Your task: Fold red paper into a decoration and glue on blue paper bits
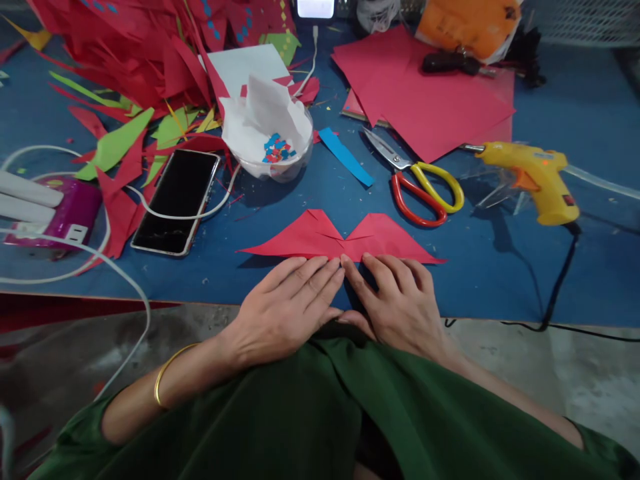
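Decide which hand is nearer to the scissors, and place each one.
Right. The right hand lies on the person's side of the scissors, just below them in the picture; the left hand is also on that side, but farther off to the left.

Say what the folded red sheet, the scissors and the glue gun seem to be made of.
Folded red sheet: likely matt paper or thin card, judging by its crisp creases. Scissors: grey blades with a metallic sheen, probably steel; glossy red and yellow handles, likely plastic or coated. Glue gun: yellow body, probably plastic, from its smooth moulded shape; nozzle tip looks metallic.
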Demonstrator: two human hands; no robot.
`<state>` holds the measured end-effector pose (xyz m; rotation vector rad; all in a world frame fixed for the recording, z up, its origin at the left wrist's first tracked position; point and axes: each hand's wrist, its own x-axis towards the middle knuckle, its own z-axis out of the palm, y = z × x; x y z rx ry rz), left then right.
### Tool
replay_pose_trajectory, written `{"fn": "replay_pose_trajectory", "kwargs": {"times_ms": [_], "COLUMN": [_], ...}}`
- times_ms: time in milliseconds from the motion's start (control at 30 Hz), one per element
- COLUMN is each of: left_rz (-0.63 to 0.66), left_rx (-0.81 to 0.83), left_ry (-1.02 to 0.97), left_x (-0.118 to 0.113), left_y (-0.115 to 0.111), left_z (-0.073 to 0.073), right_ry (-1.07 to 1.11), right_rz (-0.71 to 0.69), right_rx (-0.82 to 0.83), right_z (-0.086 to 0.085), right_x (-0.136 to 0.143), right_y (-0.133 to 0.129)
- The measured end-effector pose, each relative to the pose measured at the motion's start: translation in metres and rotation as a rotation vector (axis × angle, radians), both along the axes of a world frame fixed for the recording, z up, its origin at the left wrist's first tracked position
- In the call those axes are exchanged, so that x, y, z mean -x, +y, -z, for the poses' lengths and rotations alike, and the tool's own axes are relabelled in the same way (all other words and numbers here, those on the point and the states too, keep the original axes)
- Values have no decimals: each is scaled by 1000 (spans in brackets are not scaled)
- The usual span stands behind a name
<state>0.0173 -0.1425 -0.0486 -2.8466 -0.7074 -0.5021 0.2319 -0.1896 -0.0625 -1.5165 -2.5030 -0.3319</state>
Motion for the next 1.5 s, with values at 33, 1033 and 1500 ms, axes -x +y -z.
{"fn": "replay_pose_trajectory", "kwargs": {"times_ms": [33,1033,1500], "left_rz": [-19,-57,-359], "left_rx": [-1,121,445], "left_ry": [25,4,-293], "left_x": [-1,26,35], "left_y": [0,19,36], "left_z": [2,-2,-2], "right_ry": [-4,28,75], "right_rz": [-2,-118,-275], "right_rx": [-1,6,-1], "right_z": [0,-3,-4], "right_x": [0,5,34], "right_y": [0,9,23]}}
